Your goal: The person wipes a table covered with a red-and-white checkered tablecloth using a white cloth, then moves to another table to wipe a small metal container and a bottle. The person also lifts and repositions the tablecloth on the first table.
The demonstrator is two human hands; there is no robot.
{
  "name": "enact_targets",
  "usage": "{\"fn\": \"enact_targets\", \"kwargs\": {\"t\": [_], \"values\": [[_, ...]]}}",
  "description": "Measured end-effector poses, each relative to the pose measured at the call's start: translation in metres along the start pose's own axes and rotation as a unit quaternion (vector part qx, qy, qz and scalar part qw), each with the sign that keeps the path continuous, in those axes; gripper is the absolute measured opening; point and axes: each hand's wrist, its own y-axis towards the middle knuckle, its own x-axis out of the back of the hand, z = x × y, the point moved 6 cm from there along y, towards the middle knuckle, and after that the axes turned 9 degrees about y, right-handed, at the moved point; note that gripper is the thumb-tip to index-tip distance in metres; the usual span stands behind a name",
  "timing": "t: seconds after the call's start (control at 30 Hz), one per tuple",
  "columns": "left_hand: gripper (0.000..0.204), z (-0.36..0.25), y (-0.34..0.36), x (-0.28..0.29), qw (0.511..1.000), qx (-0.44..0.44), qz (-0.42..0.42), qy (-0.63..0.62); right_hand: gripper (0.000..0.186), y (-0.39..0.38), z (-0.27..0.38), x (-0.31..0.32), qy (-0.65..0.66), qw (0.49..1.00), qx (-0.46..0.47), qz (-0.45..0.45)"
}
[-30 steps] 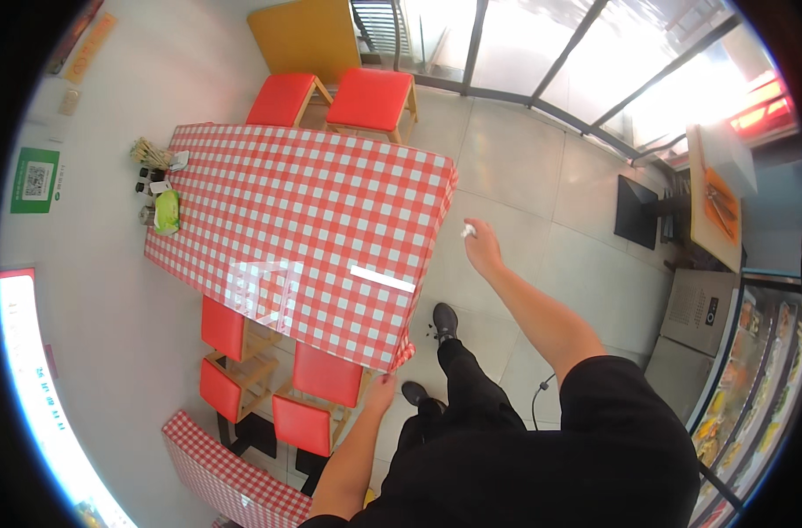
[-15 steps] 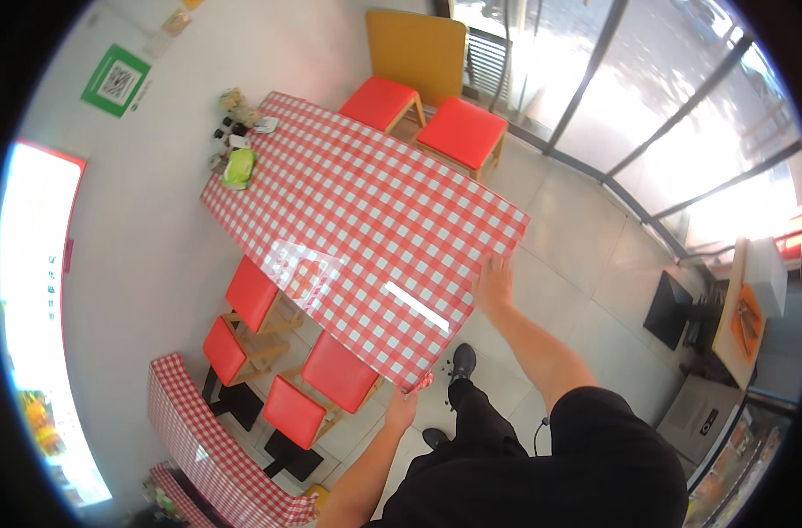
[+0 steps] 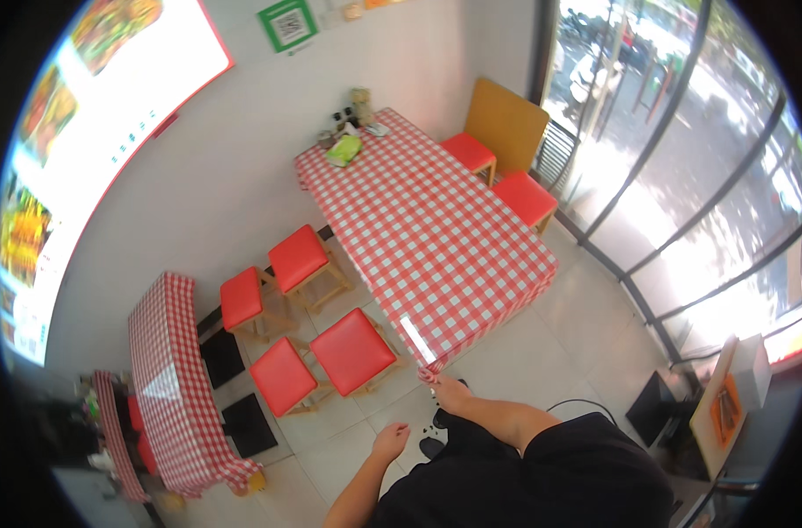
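Checked tablecloth [image 3: 436, 238] corner (right hand [image 3: 451, 393] pinching)

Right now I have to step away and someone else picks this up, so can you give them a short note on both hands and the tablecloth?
Right hand: pinching the near corner of the red-and-white checked plastic tablecloth at the long table's end.
Left hand: loosely curled, holding nothing, hanging over the pale tiled floor.
Nearby: four red-cushioned wooden stools left of the table; a green packet and condiments sit at the far end by the wall.
Done: cloth lies flat over the top.
Left: the gripped corner is not yet released.
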Motion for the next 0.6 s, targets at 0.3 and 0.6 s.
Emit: {"fn": "enact_targets", "kwargs": {"t": [0.3, 0.6], "values": [[0.042, 0.249, -0.308, -0.106, 0.945, 0.325, 0.030, 0.004, 0.021, -0.049, -0.026, 0.087, -0.199, 0.963, -0.016, -0.178], [0.041, 0.231, -0.321, -0.130, 0.939, 0.326, 0.035, -0.099, 0.020, -0.023, 0.023, 0.094, -0.175, 0.961, 0.017, -0.215]]}}
